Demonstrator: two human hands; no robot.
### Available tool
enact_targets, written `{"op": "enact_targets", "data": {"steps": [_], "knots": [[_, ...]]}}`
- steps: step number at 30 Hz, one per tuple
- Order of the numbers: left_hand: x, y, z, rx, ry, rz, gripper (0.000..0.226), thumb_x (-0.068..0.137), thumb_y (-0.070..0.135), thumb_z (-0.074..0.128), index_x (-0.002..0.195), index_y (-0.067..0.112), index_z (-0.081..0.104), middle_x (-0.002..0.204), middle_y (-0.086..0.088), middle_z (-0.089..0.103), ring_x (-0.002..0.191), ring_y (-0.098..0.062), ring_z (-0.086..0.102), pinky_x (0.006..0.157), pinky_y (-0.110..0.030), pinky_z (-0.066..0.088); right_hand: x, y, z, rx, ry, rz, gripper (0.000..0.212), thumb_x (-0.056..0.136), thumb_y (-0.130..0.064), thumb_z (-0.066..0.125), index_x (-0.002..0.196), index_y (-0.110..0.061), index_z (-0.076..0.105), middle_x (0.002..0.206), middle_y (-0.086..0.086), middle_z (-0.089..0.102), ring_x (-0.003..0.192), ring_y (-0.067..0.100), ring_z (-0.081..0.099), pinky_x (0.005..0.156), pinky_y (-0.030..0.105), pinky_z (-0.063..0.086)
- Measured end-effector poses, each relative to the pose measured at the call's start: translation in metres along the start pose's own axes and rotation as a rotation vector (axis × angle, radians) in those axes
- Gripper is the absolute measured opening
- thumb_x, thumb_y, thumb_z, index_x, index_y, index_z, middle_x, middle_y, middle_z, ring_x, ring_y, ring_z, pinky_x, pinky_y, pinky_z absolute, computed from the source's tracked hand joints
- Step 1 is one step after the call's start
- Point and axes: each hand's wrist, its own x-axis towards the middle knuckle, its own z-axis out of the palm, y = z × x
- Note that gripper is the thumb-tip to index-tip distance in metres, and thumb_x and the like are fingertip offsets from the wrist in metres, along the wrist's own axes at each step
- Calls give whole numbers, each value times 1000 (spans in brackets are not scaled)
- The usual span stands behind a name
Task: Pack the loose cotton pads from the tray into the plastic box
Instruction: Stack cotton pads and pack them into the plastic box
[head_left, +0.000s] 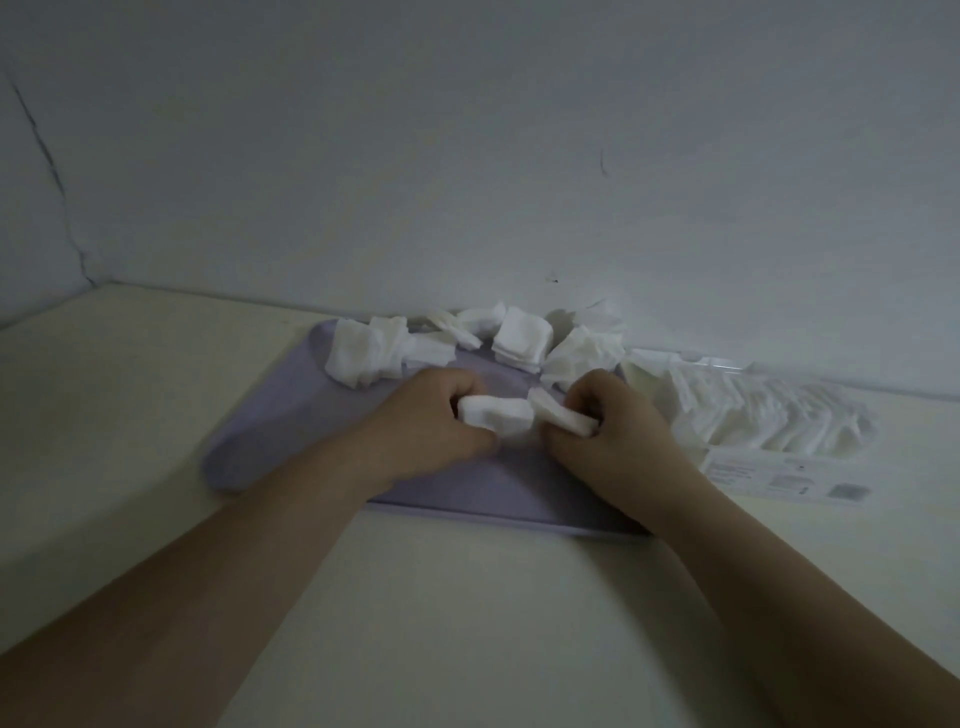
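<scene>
A lilac tray (291, 447) lies on the table against the wall. Several loose white cotton pads (519, 338) are heaped along its far edge. My left hand (431, 421) grips a small stack of pads (496, 413) over the middle of the tray. My right hand (618, 431) pinches another small bunch of pads (563, 415) right beside it, the two bunches almost touching. The clear plastic box (769, 415) lies to the right of the tray, with rows of white pads inside.
The pale table (467, 597) runs to the wall (467, 156) just behind the tray. A cracked corner of the wall is at the far left. The box has a printed label (779, 475) on its near side.
</scene>
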Motion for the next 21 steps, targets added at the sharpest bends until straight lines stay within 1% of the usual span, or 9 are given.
{"op": "enact_targets", "data": {"steps": [2,4,7,9,11,13,16,18,21], "knots": [[2,-3,1,-114,2,-3,21,78,20,85,88,11,68,71,4,60,65,-7,50,65,-29,39,0,1,-1,132,85,48,19,81,-26,79,87,-23,60,78,-9,65,68,-3,59,57,10,42],[3,-4,-1,-284,20,4,11,81,21,84,84,24,73,69,13,61,66,-4,52,66,-27,40,1,2,-2,228,109,79,19,81,-21,80,94,-25,66,81,-10,70,71,-4,63,59,9,44],[1,1,3,-453,-68,67,18,93,12,74,93,30,76,73,19,67,69,4,56,66,-16,43,4,9,-3,303,57,74,8,87,-15,74,90,-22,72,73,-9,72,67,5,66,61,26,50],[-3,3,8,-425,-157,71,21,96,12,69,110,26,76,96,15,77,90,2,68,81,-17,50,4,11,-1,364,-62,65,14,90,-12,70,97,-22,76,81,-1,76,71,8,64,67,32,53],[-3,2,10,-328,-174,82,23,96,18,71,118,25,75,111,9,79,110,-8,71,100,-28,53,4,12,1,424,-121,55,24,89,-1,68,101,-20,78,87,8,77,73,9,63,68,30,53],[-2,0,11,-255,-130,103,18,92,22,77,109,25,77,102,6,80,98,-10,73,92,-27,54,3,11,0,536,-95,83,34,84,11,64,101,-13,79,85,10,78,71,9,66,66,25,55],[0,-1,12,-264,-63,112,12,84,20,84,88,25,74,79,12,73,73,0,61,72,-18,46,4,13,-1,721,-74,133,28,84,13,68,101,-5,79,95,20,78,83,27,72,83,47,60],[0,-2,13,-266,-39,124,11,84,19,84,90,25,76,84,13,76,78,-1,65,76,-20,51,4,14,2,760,-92,126,21,92,3,68,108,-7,78,102,20,78,100,41,73,96,57,55],[0,-3,14,-230,-49,135,20,91,26,77,110,30,78,105,7,79,104,-18,73,100,-40,56,5,13,3,754,-159,101,25,101,-4,58,118,-12,75,113,10,77,116,35,68,105,54,51]]}}
